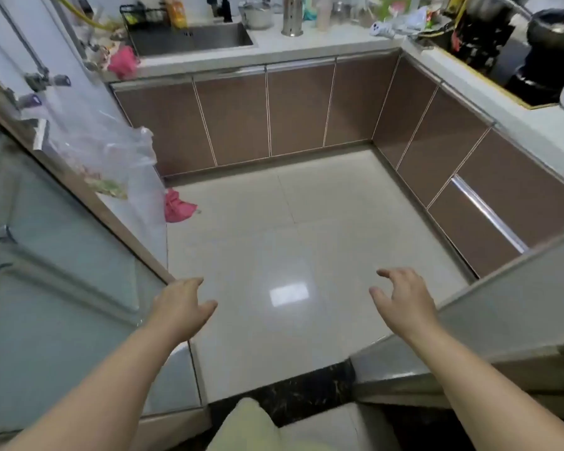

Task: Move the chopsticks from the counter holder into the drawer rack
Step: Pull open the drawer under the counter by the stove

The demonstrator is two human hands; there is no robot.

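Observation:
A tall steel cylindrical holder (292, 17) stands on the white counter (332, 43) at the back, right of the sink; its top is cut off by the frame and no chopsticks show. The brown drawers (476, 219) with a steel handle sit shut along the right cabinet run. My left hand (181, 307) and my right hand (404, 301) hang low over the tiled floor at the kitchen doorway, far from the holder. Both are empty with fingers spread.
A steel sink (192, 39) is set in the back counter, with a pot (258, 14) and clutter around it. A black stove (515, 60) is at the right. A plastic bag (111, 157) hangs at the left; a pink cloth (178, 206) lies on the floor.

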